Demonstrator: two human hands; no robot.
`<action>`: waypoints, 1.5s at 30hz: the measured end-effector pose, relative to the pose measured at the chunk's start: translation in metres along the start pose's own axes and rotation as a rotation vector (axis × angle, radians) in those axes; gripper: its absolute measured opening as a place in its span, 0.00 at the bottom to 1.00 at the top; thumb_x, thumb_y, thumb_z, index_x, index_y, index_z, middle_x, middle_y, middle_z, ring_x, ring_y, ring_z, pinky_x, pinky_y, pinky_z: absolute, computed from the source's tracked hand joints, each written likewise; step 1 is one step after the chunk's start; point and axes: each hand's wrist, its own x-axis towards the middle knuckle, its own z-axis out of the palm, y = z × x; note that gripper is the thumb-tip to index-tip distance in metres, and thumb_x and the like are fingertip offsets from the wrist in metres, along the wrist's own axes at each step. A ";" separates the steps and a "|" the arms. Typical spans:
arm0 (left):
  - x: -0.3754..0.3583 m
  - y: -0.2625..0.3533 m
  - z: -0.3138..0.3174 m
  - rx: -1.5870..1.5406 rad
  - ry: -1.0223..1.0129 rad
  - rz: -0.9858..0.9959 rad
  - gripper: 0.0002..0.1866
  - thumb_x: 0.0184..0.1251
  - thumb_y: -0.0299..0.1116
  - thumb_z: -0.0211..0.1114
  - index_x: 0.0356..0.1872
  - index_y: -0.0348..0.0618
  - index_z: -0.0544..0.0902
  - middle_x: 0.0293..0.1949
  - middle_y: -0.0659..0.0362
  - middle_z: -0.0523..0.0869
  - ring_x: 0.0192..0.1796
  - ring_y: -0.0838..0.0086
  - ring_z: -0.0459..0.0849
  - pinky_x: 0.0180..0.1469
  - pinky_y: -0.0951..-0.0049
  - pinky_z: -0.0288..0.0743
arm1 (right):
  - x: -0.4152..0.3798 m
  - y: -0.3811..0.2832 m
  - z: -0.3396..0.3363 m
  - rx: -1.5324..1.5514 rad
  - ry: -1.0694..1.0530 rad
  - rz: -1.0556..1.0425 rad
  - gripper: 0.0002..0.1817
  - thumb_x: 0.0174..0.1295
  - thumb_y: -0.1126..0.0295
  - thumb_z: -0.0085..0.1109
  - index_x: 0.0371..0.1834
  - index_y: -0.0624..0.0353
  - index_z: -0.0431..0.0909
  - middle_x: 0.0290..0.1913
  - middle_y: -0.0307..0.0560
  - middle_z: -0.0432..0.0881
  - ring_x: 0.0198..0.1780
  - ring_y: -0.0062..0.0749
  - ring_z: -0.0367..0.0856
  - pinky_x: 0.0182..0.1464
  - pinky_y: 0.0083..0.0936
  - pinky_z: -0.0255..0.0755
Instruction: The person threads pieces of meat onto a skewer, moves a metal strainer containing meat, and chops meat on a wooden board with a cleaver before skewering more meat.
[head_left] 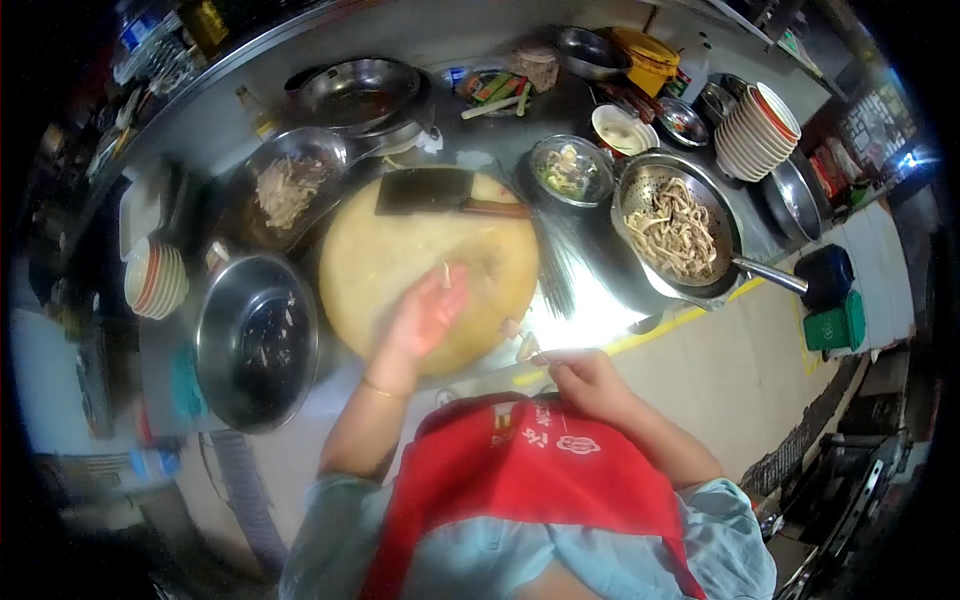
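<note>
My left hand (428,312) is over the round cutting board (370,250), palm turned up and fingers stretched, slightly blurred. A small pale strip (447,274) shows at its fingertips; whether it is gripped is unclear. Beyond the board's lower right edge, my right hand (590,383) is closed in a pinch on a small pale food piece (528,348), in front of the red apron (540,460). A cleaver (425,190) with a wooden handle lies across the board's far side, touched by neither hand.
Left of the board are a deep metal bowl (258,340) and a pan of pale shreds (288,190). To the right stand a colander of brownish strips (672,230), a glass bowl (571,170) and stacked white bowls (755,135). A wok (358,92) sits behind.
</note>
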 end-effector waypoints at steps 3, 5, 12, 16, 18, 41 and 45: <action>-0.013 -0.001 0.007 0.080 -0.022 0.115 0.12 0.69 0.30 0.54 0.51 0.40 0.75 0.51 0.55 0.81 0.50 0.70 0.81 0.55 0.69 0.75 | 0.002 -0.006 0.002 -0.033 -0.020 -0.013 0.13 0.64 0.73 0.47 0.46 0.66 0.79 0.34 0.47 0.84 0.35 0.21 0.78 0.42 0.22 0.73; -0.021 0.002 0.011 0.097 -0.017 0.144 0.12 0.70 0.31 0.54 0.51 0.40 0.75 0.50 0.54 0.81 0.50 0.69 0.81 0.55 0.69 0.75 | 0.002 -0.007 0.003 -0.036 -0.038 -0.018 0.13 0.64 0.74 0.47 0.46 0.65 0.79 0.35 0.48 0.85 0.36 0.22 0.79 0.43 0.22 0.73; -0.039 0.011 0.019 0.006 -0.071 0.103 0.10 0.70 0.32 0.54 0.47 0.40 0.77 0.48 0.55 0.82 0.48 0.70 0.81 0.50 0.72 0.79 | 0.002 -0.006 0.004 -0.034 -0.057 -0.084 0.12 0.63 0.74 0.49 0.46 0.65 0.79 0.36 0.49 0.85 0.36 0.21 0.79 0.41 0.21 0.73; -0.039 0.010 0.017 0.090 -0.021 0.139 0.10 0.69 0.33 0.55 0.46 0.41 0.78 0.45 0.56 0.82 0.47 0.71 0.82 0.48 0.72 0.79 | 0.003 0.001 0.006 -0.020 -0.052 -0.113 0.12 0.63 0.75 0.49 0.45 0.65 0.80 0.35 0.50 0.85 0.35 0.21 0.79 0.40 0.20 0.73; -0.041 0.011 0.022 0.146 -0.002 0.155 0.09 0.69 0.33 0.56 0.44 0.41 0.78 0.43 0.57 0.83 0.45 0.72 0.82 0.47 0.73 0.80 | 0.001 -0.004 0.004 -0.041 -0.060 -0.091 0.12 0.63 0.75 0.49 0.45 0.65 0.80 0.35 0.50 0.85 0.35 0.21 0.79 0.40 0.21 0.73; -0.020 -0.010 0.034 0.376 -0.124 -0.058 0.10 0.67 0.33 0.59 0.41 0.36 0.79 0.39 0.53 0.84 0.42 0.67 0.84 0.48 0.66 0.78 | -0.013 0.018 0.004 0.099 0.059 -0.113 0.12 0.65 0.75 0.47 0.45 0.65 0.80 0.17 0.30 0.69 0.20 0.11 0.62 0.23 0.15 0.61; -0.015 -0.041 0.056 0.522 -0.225 -0.190 0.12 0.66 0.32 0.59 0.43 0.34 0.80 0.39 0.54 0.84 0.40 0.70 0.84 0.47 0.69 0.78 | -0.015 0.021 0.001 0.182 0.130 -0.034 0.13 0.65 0.75 0.46 0.45 0.65 0.80 0.16 0.30 0.68 0.19 0.11 0.62 0.21 0.14 0.58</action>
